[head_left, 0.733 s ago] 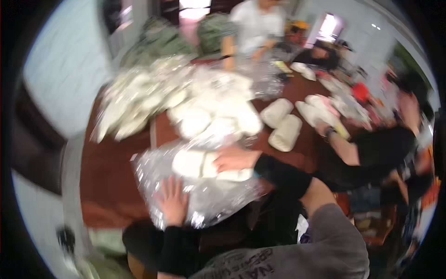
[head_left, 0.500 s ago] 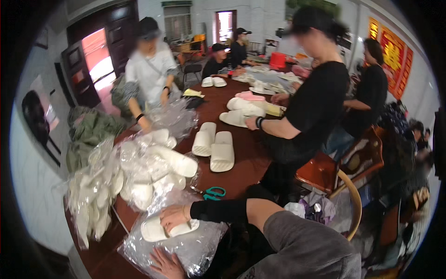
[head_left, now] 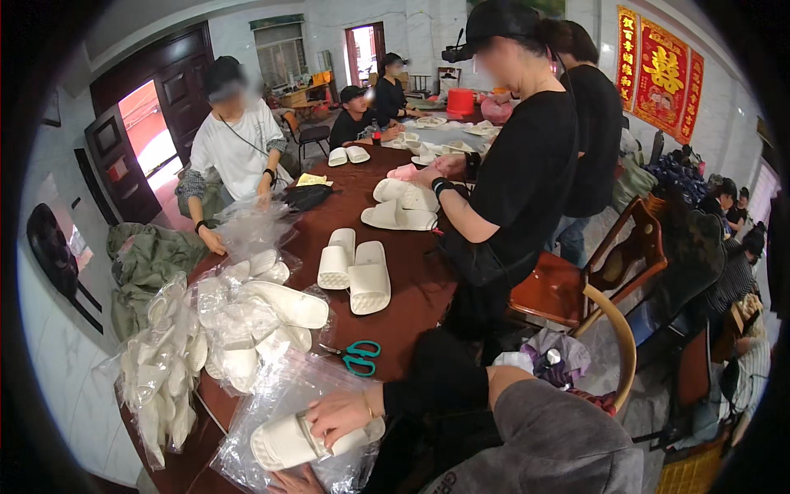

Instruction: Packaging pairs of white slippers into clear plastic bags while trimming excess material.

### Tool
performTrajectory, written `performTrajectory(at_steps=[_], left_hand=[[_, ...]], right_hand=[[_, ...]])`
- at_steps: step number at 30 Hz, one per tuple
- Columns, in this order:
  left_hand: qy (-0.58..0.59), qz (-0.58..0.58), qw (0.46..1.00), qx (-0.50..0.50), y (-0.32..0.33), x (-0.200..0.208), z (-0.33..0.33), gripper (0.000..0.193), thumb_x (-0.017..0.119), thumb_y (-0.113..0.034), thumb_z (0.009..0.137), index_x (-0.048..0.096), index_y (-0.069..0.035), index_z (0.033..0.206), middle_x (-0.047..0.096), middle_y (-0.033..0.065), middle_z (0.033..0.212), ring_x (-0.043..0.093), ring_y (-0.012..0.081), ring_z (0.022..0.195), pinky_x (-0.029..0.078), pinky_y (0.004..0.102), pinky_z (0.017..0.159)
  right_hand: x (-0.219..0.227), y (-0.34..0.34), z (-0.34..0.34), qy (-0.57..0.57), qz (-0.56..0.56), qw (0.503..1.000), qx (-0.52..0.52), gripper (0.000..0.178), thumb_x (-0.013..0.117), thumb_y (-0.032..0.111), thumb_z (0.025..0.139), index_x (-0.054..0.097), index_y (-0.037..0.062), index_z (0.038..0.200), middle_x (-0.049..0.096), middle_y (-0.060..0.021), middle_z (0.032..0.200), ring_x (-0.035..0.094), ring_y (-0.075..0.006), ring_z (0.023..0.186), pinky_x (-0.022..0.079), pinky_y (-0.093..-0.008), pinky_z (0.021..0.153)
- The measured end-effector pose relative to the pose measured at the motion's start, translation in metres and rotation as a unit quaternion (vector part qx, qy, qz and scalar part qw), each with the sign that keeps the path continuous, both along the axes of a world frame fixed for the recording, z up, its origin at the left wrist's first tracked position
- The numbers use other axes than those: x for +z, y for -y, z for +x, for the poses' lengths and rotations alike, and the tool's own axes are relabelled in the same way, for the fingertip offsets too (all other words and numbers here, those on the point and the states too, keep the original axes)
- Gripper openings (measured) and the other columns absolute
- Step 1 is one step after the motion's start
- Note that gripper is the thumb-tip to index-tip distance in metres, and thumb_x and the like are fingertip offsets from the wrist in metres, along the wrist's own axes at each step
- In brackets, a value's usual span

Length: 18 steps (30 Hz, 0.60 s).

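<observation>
A white slide slipper (head_left: 284, 445) lies across a clear plastic bag (head_left: 239, 457) at the near end of the table. My right hand (head_left: 336, 417) is closed over its middle, fingers curled at the strap. Just below the slipper, at the bottom edge of the picture, is my left hand (head_left: 298, 481); its visible fingers are stretched out against the near side of the slipper and the bag. Part of that hand is cut off by the frame. Teal-handled scissors (head_left: 360, 357) rest beyond my right forearm.
Bagged white slippers (head_left: 247, 329) heap up at the left. A loose pair of slippers (head_left: 369, 278) sits mid-table. One person (head_left: 239, 148) handles plastic bags across from me; another in black (head_left: 527, 156) works over slippers at the right. A wooden chair (head_left: 555, 288) stands beside the table.
The view has shifted slightly. My right hand and the slipper are lower and farther right in the picture. My left hand, earlier spread on the bag, is now at the slipper's near edge.
</observation>
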<state>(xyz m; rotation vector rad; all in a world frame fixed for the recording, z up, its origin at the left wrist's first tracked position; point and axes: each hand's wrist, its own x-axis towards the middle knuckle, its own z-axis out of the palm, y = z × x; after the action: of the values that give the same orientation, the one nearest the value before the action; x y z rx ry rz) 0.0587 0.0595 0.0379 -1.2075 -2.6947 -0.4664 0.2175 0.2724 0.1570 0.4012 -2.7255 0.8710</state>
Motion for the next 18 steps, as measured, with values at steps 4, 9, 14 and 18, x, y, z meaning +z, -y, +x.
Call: performTrajectory(at_steps=[4, 9, 14, 18], left_hand=[[0.002, -0.001, 1.000, -0.005, -0.002, -0.005, 0.007, 0.072, 0.059, -0.037, 0.102, 0.032, -0.015, 0.165, 0.031, 0.0069, 0.173, 0.021, 0.0327, 0.162, 0.007, 0.0665, 0.127], [0.004, 0.000, 1.000, 0.001, 0.002, -0.007, 0.006, 0.074, 0.060, -0.035, 0.101, 0.030, -0.013, 0.165, 0.031, 0.0074, 0.173, 0.021, 0.0330, 0.162, 0.007, 0.0661, 0.127], [0.004, 0.006, 1.000, 0.015, 0.018, -0.009, -0.001, 0.076, 0.060, -0.033, 0.101, 0.027, -0.011, 0.166, 0.032, 0.0079, 0.173, 0.021, 0.0332, 0.162, 0.006, 0.0657, 0.128], [0.009, 0.021, 1.000, 0.017, 0.031, -0.016, -0.005, 0.078, 0.060, -0.032, 0.101, 0.026, -0.010, 0.167, 0.032, 0.0084, 0.173, 0.022, 0.0334, 0.161, 0.006, 0.0654, 0.128]], right_hand=[[-0.031, 0.025, -0.015, -0.081, -0.004, 0.996, -0.048, 0.035, 0.077, 0.040, 0.086, 0.062, 0.0082, 0.083, 0.058, -0.0113, 0.094, 0.058, -0.0338, 0.100, 0.049, -0.0459, 0.081], [-0.013, 0.036, -0.019, -0.158, -0.056, 0.983, -0.081, 0.032, 0.076, 0.037, 0.089, 0.062, 0.0085, 0.085, 0.056, -0.0075, 0.094, 0.056, -0.0310, 0.098, 0.049, -0.0427, 0.077], [0.043, 0.035, 0.003, -0.218, -0.098, 0.968, -0.073, 0.027, 0.078, 0.033, 0.090, 0.064, 0.0093, 0.089, 0.057, -0.0046, 0.097, 0.056, -0.0275, 0.096, 0.049, -0.0392, 0.076], [0.066, 0.021, 0.029, -0.178, -0.065, 0.981, -0.040, 0.026, 0.079, 0.032, 0.089, 0.066, 0.0097, 0.089, 0.059, -0.0035, 0.097, 0.057, -0.0273, 0.095, 0.049, -0.0393, 0.077]])
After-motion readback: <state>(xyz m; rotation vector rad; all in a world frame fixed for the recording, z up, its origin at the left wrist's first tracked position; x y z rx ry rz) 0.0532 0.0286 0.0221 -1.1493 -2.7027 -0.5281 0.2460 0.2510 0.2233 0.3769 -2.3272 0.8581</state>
